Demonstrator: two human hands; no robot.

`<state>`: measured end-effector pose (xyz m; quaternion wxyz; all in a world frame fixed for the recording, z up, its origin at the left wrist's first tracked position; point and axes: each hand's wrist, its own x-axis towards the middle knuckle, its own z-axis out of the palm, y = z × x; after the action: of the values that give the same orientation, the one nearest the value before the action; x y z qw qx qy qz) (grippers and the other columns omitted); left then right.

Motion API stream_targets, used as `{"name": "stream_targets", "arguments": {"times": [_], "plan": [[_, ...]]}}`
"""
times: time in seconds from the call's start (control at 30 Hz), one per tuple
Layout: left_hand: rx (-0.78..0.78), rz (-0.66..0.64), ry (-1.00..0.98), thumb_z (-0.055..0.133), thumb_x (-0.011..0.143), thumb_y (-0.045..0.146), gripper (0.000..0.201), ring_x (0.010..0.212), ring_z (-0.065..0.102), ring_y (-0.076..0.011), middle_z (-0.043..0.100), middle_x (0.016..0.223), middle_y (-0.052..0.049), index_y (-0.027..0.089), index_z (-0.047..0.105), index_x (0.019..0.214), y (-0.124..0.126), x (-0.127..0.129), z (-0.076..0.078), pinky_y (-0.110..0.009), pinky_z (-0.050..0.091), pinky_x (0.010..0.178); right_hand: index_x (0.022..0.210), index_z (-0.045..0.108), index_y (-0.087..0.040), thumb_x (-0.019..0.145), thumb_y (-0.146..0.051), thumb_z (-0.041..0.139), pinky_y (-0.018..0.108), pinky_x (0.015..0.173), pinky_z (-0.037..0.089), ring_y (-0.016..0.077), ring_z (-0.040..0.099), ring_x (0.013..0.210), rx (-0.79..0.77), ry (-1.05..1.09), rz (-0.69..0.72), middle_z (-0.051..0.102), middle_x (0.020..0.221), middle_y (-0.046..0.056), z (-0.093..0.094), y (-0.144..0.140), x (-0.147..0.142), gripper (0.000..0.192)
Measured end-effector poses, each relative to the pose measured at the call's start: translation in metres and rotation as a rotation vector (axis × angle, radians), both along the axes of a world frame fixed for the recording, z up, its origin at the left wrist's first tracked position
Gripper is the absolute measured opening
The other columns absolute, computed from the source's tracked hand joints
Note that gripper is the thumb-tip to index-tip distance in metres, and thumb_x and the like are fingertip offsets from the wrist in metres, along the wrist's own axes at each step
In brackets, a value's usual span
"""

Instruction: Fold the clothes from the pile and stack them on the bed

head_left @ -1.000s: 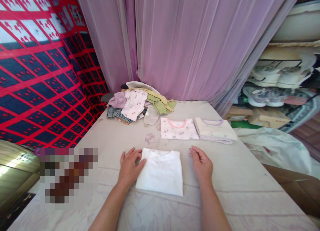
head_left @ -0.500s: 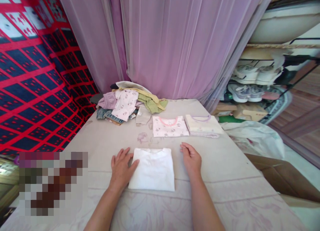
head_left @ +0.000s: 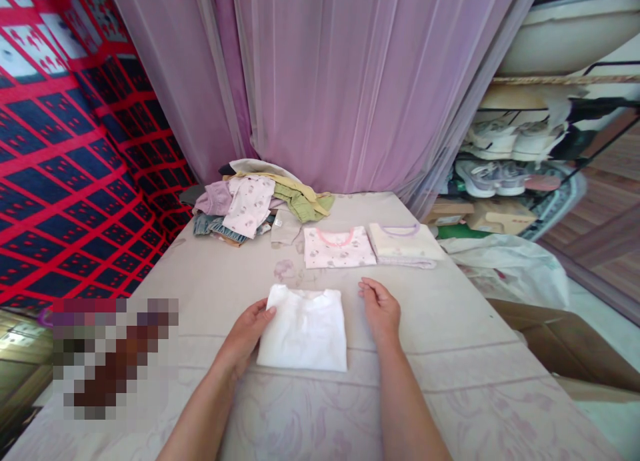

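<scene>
The left hand [head_left: 246, 332] grips the folded white shirt's [head_left: 305, 329] left edge; the right hand [head_left: 381, 308] rests loosely open beside it.

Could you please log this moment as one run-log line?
left hand: gripping left edge of folded white shirt | right hand: flat on bed sheet, beside shirt, apart | behind: two folded tops, unfolded clothes pile

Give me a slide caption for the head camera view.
Left hand grips the folded white shirt's edge; right hand rests beside it.
</scene>
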<state>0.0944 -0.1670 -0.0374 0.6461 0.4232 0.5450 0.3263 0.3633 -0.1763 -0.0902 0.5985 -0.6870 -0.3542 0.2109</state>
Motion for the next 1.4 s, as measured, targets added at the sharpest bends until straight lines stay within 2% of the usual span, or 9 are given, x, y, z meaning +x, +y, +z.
{"name": "stream_targets", "arguments": {"times": [0.17, 0.4, 0.6, 0.77, 0.9, 1.03, 1.13, 1.27, 1.4], "plan": [[-0.093, -0.125, -0.020, 0.073, 0.063, 0.053, 0.059, 0.085, 0.066, -0.0214, 0.071, 0.096, -0.009, 0.015, 0.061, 0.107, -0.002, -0.001, 0.014, -0.030, 0.051, 0.073, 0.091, 0.070, -0.018, 0.075, -0.044, 0.051, 0.033, 0.073, 0.053, 0.0204, 0.068, 0.072, 0.016, 0.016, 0.004, 0.074, 0.087, 0.008, -0.002, 0.001, 0.000, 0.037], [0.297, -0.145, 0.334, 0.058, 0.073, 0.052, 0.049, 0.088, 0.064, -0.0233, 0.069, 0.095, -0.005, 0.018, 0.058, 0.109, -0.002, 0.016, 0.016, -0.032, 0.050, 0.075, 0.092, 0.069, -0.015, 0.073, -0.045, 0.054, 0.033, 0.069, 0.053, 0.0190, 0.067, 0.069, 0.078, 0.173, -0.042, 0.073, 0.086, 0.010, -0.002, 0.002, 0.002, 0.039], [0.353, -0.235, 0.290, 0.059, 0.074, 0.049, 0.047, 0.076, 0.064, -0.0208, 0.069, 0.092, -0.004, 0.018, 0.058, 0.109, 0.019, 0.040, 0.063, -0.030, 0.050, 0.066, 0.092, 0.068, -0.013, 0.067, -0.043, 0.059, 0.032, 0.063, 0.053, 0.0175, 0.066, 0.063, 0.135, 0.363, -0.107, 0.073, 0.082, 0.010, 0.004, 0.004, 0.004, 0.040], [0.347, -0.221, 0.179, 0.065, 0.071, 0.041, 0.047, 0.064, 0.062, -0.0166, 0.068, 0.083, -0.004, 0.016, 0.056, 0.110, 0.062, 0.080, 0.098, -0.027, 0.049, 0.057, 0.090, 0.068, -0.014, 0.064, -0.043, 0.060, 0.031, 0.063, 0.053, 0.0172, 0.067, 0.064, 0.135, 0.417, -0.122, 0.073, 0.083, 0.010, 0.007, 0.004, 0.004, 0.039], [0.374, -0.169, -0.032, 0.065, 0.072, 0.034, 0.044, 0.064, 0.063, -0.0149, 0.069, 0.085, -0.005, 0.014, 0.055, 0.110, 0.100, 0.123, 0.114, -0.027, 0.051, 0.059, 0.089, 0.068, -0.015, 0.065, -0.043, 0.059, 0.030, 0.062, 0.053, 0.0172, 0.066, 0.063, 0.137, 0.409, -0.110, 0.073, 0.080, 0.009, 0.006, 0.005, 0.004, 0.038], [0.401, -0.098, -0.143, 0.062, 0.076, 0.031, 0.038, 0.072, 0.066, -0.0172, 0.071, 0.089, -0.007, 0.015, 0.057, 0.110, 0.136, 0.154, 0.092, -0.028, 0.054, 0.065, 0.089, 0.068, -0.015, 0.067, -0.042, 0.059, 0.031, 0.064, 0.053, 0.0174, 0.067, 0.064, 0.131, 0.390, -0.101, 0.073, 0.081, 0.008, 0.005, 0.005, 0.004, 0.037], [0.296, 0.050, 0.090, 0.062, 0.077, 0.028, 0.031, 0.075, 0.068, -0.0176, 0.072, 0.092, -0.006, 0.019, 0.059, 0.106, 0.152, 0.160, 0.047, -0.028, 0.055, 0.067, 0.089, 0.069, -0.015, 0.068, -0.042, 0.059, 0.031, 0.065, 0.053, 0.0172, 0.067, 0.065, 0.121, 0.372, -0.094, 0.073, 0.082, 0.008, 0.006, 0.005, 0.003, 0.036], [0.222, 0.085, 0.221, 0.059, 0.079, 0.025, 0.028, 0.077, 0.069, -0.0215, 0.072, 0.092, -0.009, 0.017, 0.059, 0.107, 0.161, 0.154, -0.003, -0.030, 0.055, 0.063, 0.090, 0.069, -0.016, 0.069, -0.042, 0.057, 0.030, 0.066, 0.054, 0.0164, 0.067, 0.065, 0.107, 0.370, -0.084, 0.073, 0.082, 0.007, 0.005, 0.005, 0.001, 0.036], [0.265, 0.034, 0.291, 0.056, 0.081, 0.023, 0.029, 0.083, 0.069, -0.0192, 0.071, 0.100, -0.008, 0.017, 0.058, 0.109, 0.171, 0.151, -0.009, -0.026, 0.054, 0.065, 0.091, 0.069, -0.016, 0.071, -0.041, 0.055, 0.030, 0.068, 0.054, 0.0166, 0.068, 0.066, 0.101, 0.334, -0.062, 0.073, 0.084, 0.007, 0.004, 0.005, -0.001, 0.035]]}}
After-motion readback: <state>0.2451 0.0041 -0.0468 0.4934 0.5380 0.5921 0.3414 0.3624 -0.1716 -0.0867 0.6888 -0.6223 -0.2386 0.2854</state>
